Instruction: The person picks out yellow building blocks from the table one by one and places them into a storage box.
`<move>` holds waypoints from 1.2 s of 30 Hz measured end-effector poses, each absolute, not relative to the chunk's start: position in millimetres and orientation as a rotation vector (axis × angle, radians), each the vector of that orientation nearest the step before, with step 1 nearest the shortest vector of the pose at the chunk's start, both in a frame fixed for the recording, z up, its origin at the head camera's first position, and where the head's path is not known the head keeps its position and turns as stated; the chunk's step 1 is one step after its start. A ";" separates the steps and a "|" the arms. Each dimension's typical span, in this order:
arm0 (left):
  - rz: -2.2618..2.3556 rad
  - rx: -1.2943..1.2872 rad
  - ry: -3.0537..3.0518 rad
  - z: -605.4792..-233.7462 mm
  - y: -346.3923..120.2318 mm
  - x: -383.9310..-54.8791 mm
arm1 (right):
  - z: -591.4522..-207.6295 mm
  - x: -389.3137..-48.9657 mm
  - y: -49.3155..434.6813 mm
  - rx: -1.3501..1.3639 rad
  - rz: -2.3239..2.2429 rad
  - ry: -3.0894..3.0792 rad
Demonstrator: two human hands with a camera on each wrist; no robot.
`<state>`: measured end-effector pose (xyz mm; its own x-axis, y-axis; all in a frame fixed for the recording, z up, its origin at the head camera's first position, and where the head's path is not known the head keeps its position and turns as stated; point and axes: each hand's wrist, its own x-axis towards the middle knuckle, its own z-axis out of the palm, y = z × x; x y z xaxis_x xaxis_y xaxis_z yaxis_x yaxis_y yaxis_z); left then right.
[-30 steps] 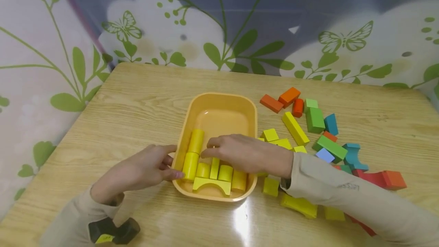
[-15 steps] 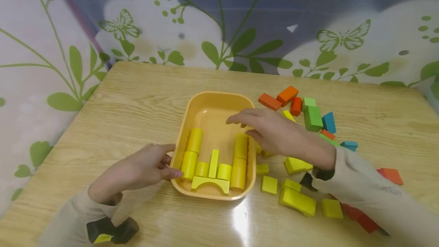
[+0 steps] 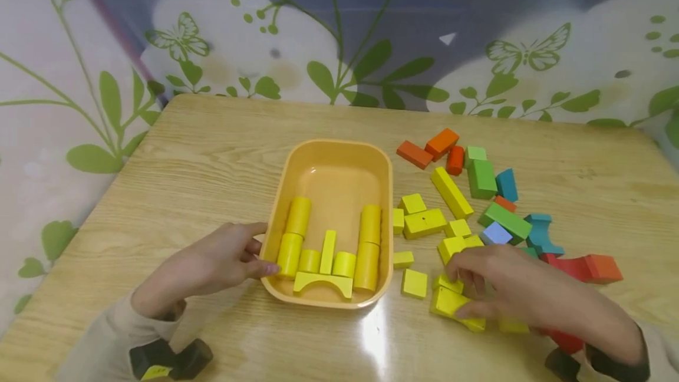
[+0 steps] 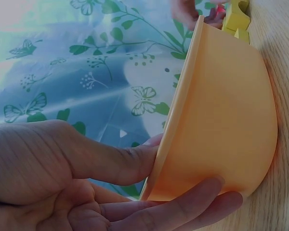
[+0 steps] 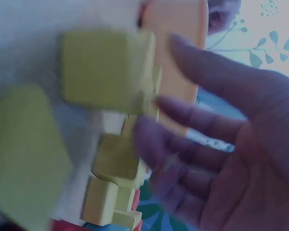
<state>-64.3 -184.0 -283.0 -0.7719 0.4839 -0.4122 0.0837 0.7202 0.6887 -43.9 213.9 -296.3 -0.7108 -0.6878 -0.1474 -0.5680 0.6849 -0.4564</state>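
In the head view an orange-yellow plastic tub (image 3: 347, 173) stands on the table, with yellow cylinders (image 3: 295, 217) along both sides. Near its front wall are an arch block (image 3: 323, 280), two short cylinders and a thin upright-lying bar (image 3: 328, 252). My left hand (image 3: 212, 261) holds the tub's left rim, thumb on the rim and fingers against the outer wall (image 4: 221, 115). My right hand (image 3: 522, 285) hovers over a yellow block (image 3: 448, 301) right of the tub. In the right wrist view its thumb and fingers are apart around a blurred yellow block (image 5: 98, 70), with nothing plainly gripped.
Loose yellow blocks (image 3: 424, 223) lie close to the tub's right side. Beyond them are green (image 3: 483, 178), orange (image 3: 442, 143), blue (image 3: 540, 233) and red (image 3: 573, 270) blocks. A patterned wall covering (image 3: 371, 34) borders the table's back edge.
My right hand has left the tub and moved right and toward the front, over the loose yellow blocks. A cylinder uncovered at the tub's right side stays put. The left hand keeps its hold.
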 end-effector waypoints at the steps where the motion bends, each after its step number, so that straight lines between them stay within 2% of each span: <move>1: 0.895 0.423 2.335 -282.6 -184.0 -64.0 | -298.7 -38.6 213.5 -0.942 -0.502 2.605; 6: 0.883 0.417 2.341 -281.8 -183.9 -63.7 | -304.2 -20.4 207.1 -0.712 -0.310 2.645; 9: 0.890 0.436 2.342 -282.8 -185.0 -63.5 | -303.6 -15.9 204.1 -0.670 -0.268 2.656; 18: 0.883 0.452 2.353 -283.1 -185.3 -64.3 | -300.2 -18.0 207.6 -0.857 -0.310 2.664; 25: 0.916 0.450 2.333 -282.6 -185.7 -63.9 | -284.3 -48.4 220.2 -0.929 -0.390 2.863; 31: 0.913 0.435 2.322 -283.0 -185.3 -63.4 | -293.5 -67.5 210.7 -1.072 -0.347 2.904; 36: 0.909 0.458 2.330 -284.3 -185.6 -64.4 | -299.1 -78.6 199.1 -1.078 -0.307 2.880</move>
<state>-64.4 -185.6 -284.3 -0.7670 0.5027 -0.3988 0.0998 0.7074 0.6997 -78.6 199.1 -299.1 -0.7556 -0.6547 0.0218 -0.6445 0.7371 -0.2029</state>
